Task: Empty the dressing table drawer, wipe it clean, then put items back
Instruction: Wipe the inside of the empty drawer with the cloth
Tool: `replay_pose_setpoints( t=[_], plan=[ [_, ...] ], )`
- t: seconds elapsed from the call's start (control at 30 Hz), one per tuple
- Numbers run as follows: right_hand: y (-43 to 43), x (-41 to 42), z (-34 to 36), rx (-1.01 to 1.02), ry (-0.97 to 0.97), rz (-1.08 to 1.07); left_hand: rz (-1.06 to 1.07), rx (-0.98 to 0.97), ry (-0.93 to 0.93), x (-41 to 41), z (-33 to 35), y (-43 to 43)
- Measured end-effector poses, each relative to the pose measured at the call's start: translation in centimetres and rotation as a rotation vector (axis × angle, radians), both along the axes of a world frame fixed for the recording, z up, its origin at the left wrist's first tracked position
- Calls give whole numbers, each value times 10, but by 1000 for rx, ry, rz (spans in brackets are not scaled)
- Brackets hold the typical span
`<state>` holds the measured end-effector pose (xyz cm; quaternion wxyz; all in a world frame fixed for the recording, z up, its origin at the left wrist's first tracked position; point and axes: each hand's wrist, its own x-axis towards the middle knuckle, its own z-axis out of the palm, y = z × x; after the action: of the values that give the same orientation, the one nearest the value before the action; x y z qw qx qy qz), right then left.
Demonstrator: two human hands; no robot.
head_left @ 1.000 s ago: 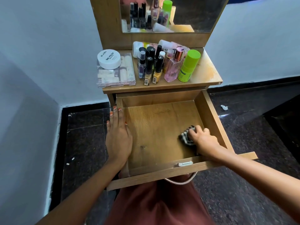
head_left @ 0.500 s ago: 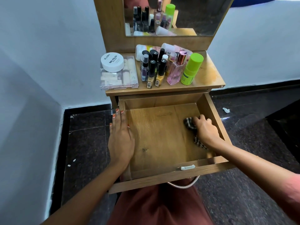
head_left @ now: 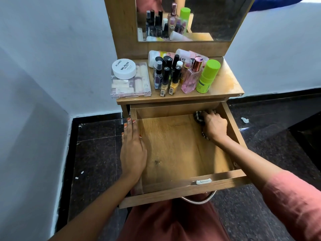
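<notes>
The wooden drawer (head_left: 173,153) is pulled out, and its bare bottom holds only a cloth. My right hand (head_left: 214,125) grips a black-and-white striped cloth (head_left: 198,116) and presses it into the drawer's far right corner. My left hand (head_left: 132,146) lies flat with straight fingers on the drawer's left wall. On the dressing table top (head_left: 224,84) stand the taken-out things: several nail polish bottles (head_left: 167,77), a pink perfume bottle (head_left: 191,79), a green bottle (head_left: 207,76), a clear case (head_left: 130,84) and a white nail polish remover jar (head_left: 123,68).
A mirror (head_left: 191,18) rises behind the table top. White walls stand to the left and behind. The floor is dark stone (head_left: 97,153), with a scrap of white paper (head_left: 245,120) on the right. A metal handle (head_left: 199,200) hangs under the drawer front.
My right hand has slid the cloth from the near right part of the drawer bottom up to the far right corner. My left hand has stayed on the left wall.
</notes>
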<state>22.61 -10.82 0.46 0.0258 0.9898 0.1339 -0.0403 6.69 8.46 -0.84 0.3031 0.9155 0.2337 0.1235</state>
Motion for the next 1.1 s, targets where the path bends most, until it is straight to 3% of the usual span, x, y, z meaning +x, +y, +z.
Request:
replay_pose_setpoints(
  t=[0.17, 0.57, 0.87, 1.1],
  plan=[
    [36, -17, -1, 72, 46, 36, 5, -11, -15, 0, 0, 0],
    [144, -67, -11, 168, 69, 385, -4, -28, -7, 1, 4, 0],
    [114, -67, -16, 195, 128, 631, -14, -24, 4, -1, 7, -1],
    [68, -96, -10, 183, 348, 866, -8, -34, 12, 0, 4, 0]
  ],
)
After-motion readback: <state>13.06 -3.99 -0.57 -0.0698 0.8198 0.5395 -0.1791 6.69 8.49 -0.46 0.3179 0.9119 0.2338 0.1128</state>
